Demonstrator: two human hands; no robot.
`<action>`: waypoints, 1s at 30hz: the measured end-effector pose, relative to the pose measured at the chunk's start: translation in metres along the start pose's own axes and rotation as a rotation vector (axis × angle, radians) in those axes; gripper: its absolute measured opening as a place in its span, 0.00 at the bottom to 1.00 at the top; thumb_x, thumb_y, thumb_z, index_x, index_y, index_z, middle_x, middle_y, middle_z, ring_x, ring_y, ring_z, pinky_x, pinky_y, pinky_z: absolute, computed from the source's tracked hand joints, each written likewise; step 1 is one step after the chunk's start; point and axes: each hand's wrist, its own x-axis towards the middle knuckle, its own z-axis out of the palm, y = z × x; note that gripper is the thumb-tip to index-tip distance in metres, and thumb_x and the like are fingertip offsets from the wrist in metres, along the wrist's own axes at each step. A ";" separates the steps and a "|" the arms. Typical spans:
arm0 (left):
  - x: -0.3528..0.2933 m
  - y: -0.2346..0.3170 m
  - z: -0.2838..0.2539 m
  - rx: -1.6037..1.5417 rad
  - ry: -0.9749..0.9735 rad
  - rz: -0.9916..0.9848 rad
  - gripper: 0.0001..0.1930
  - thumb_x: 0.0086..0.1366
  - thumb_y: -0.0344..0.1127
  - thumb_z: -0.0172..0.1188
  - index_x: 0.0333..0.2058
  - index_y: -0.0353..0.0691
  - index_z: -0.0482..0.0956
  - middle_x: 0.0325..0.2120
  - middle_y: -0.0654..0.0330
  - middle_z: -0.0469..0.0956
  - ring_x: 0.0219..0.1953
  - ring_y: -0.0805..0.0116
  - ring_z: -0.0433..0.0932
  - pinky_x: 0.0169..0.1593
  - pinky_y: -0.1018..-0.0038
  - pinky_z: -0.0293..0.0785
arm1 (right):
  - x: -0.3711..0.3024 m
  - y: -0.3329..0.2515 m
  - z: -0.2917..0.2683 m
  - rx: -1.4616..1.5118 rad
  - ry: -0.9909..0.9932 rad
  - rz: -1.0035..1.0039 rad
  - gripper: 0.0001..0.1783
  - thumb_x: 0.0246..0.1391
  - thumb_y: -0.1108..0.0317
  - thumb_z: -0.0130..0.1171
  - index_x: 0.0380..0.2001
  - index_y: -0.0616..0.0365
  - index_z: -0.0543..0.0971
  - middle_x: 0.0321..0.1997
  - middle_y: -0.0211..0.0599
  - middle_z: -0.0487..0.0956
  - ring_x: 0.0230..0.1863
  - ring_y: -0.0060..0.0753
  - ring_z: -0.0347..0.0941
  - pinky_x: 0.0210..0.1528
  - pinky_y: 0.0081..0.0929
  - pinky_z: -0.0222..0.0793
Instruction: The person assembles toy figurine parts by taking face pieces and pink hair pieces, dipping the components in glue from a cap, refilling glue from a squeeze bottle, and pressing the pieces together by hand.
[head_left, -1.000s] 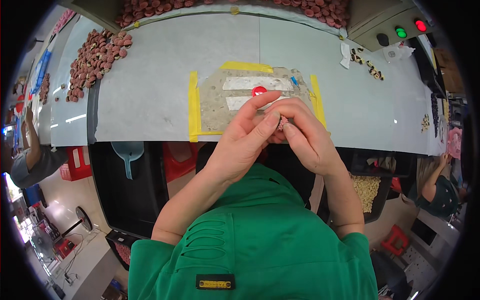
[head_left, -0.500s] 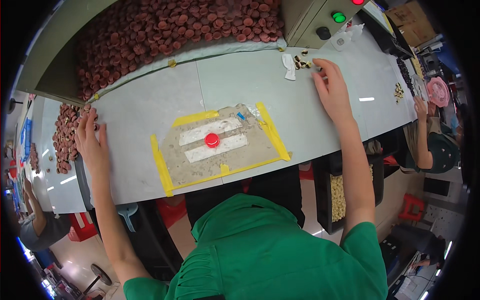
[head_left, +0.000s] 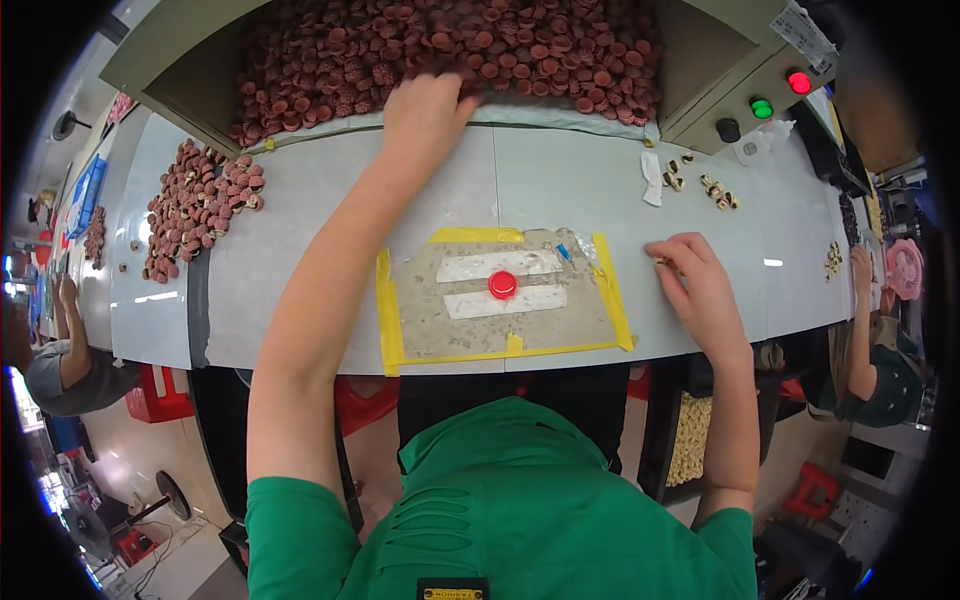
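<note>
My left hand (head_left: 425,115) reaches to the front edge of a heap of reddish-brown, bumpy cup-shaped pieces (head_left: 540,60) in a wide, box-like opening. Its fingers are bent inward; what they grip, if anything, is hidden. Above the right side of the table, my right hand (head_left: 697,287) pinches a tiny pale piece (head_left: 660,261) between thumb and fingertips. Between my arms, a red round button-like cap (head_left: 502,285) sits on a grey patch (head_left: 430,330) framed with yellow tape. Small cream-and-dark pieces (head_left: 718,192) lie beyond my right hand.
More reddish pieces, some showing cream, form a pile (head_left: 195,210) at the left. A housing with red and green lights (head_left: 762,108) and a black knob (head_left: 727,130) stands far right. A black bin of cream pieces (head_left: 690,440) is below the table edge. Co-workers sit on both sides.
My left hand has left the pile at the left and moved to the big heap. My right hand has come back from the cream-and-dark pieces with a tiny piece. The view has shifted left.
</note>
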 end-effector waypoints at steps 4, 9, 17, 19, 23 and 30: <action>0.005 -0.004 0.013 -0.100 0.083 0.051 0.08 0.56 0.36 0.60 0.33 0.41 0.79 0.27 0.51 0.78 0.33 0.50 0.77 0.37 0.57 0.73 | 0.011 -0.011 0.016 0.130 0.013 0.105 0.08 0.51 0.77 0.57 0.37 0.61 0.77 0.37 0.39 0.73 0.36 0.39 0.73 0.40 0.27 0.71; -0.023 0.005 -0.018 -0.702 0.146 0.004 0.12 0.65 0.35 0.55 0.45 0.37 0.76 0.40 0.59 0.75 0.41 0.71 0.76 0.44 0.77 0.72 | 0.020 0.005 0.025 -0.025 0.090 -0.230 0.12 0.52 0.76 0.58 0.41 0.58 0.77 0.39 0.38 0.74 0.41 0.38 0.72 0.43 0.29 0.70; -0.141 0.045 -0.090 -1.691 -0.259 -0.745 0.17 0.65 0.33 0.57 0.52 0.35 0.70 0.44 0.60 0.74 0.42 0.74 0.76 0.44 0.80 0.73 | 0.016 -0.007 0.024 0.117 0.064 -0.056 0.16 0.52 0.75 0.58 0.46 0.57 0.75 0.39 0.38 0.74 0.41 0.38 0.72 0.43 0.29 0.70; -0.158 0.051 -0.097 -1.866 -0.235 -0.800 0.17 0.66 0.32 0.56 0.52 0.36 0.70 0.44 0.59 0.74 0.41 0.74 0.76 0.44 0.80 0.73 | 0.016 -0.007 0.021 0.149 0.028 -0.008 0.16 0.52 0.75 0.58 0.46 0.57 0.74 0.39 0.39 0.74 0.40 0.38 0.72 0.43 0.29 0.70; -0.179 0.059 -0.087 -2.288 -0.195 -0.820 0.17 0.68 0.31 0.51 0.55 0.37 0.67 0.47 0.57 0.73 0.40 0.77 0.73 0.45 0.80 0.71 | 0.021 -0.006 0.026 -0.040 -0.016 -0.046 0.12 0.53 0.75 0.58 0.42 0.59 0.74 0.39 0.40 0.74 0.39 0.38 0.73 0.42 0.29 0.71; -0.185 0.064 -0.080 -2.434 -0.193 -0.901 0.17 0.70 0.33 0.49 0.56 0.36 0.66 0.44 0.64 0.70 0.41 0.79 0.70 0.46 0.80 0.69 | 0.020 -0.021 0.019 -0.061 -0.023 -0.110 0.10 0.53 0.78 0.55 0.40 0.59 0.75 0.38 0.40 0.75 0.39 0.40 0.73 0.41 0.28 0.70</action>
